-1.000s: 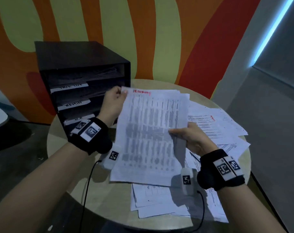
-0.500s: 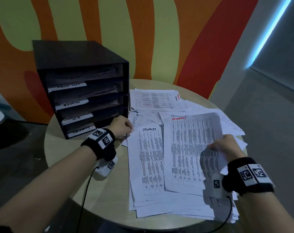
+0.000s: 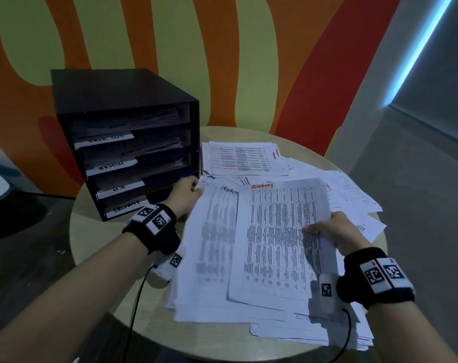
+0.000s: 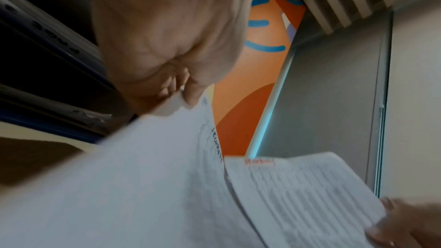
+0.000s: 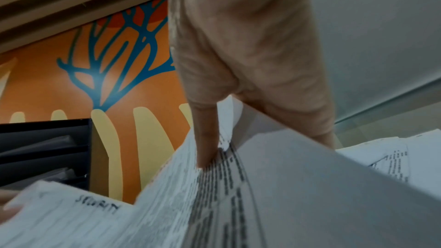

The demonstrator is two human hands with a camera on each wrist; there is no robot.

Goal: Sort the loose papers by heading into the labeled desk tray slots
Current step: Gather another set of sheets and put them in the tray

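Left hand (image 3: 187, 195) pinched the top corner of a sheet headed SECURITY in black (image 3: 212, 244), thumb and fingers curled on the paper edge, sheet blurred and lifted off the pile. Right hand (image 3: 335, 233) gripped the right edge of a second sheet with the same heading in red (image 3: 277, 242), thumb on top, fingers (image 5: 207, 144) curled under; this sheet overlapped the black-headed one. Both were held over the loose paper pile (image 3: 288, 328) on the round table (image 3: 97, 258), just right of the black desk tray (image 3: 123, 142). Bottom slot label (image 3: 126, 206) appeared to read SECURITY, so both sheets likely belonged there. Judged step: gathering matching sheets before filing. To do it well, the two sheets should be squared into one stack, top edges aligned, then fed flat and low into the bottom slot, leading edge first. Risk: a one-corner pinch lets the paper droop and snag the slot lip or the pile under it; a second support point near the middle would help. The slot mouth sat close to the table, so entry angle should be nearly level. More sheets (image 3: 242, 158) lay unsorted behind.
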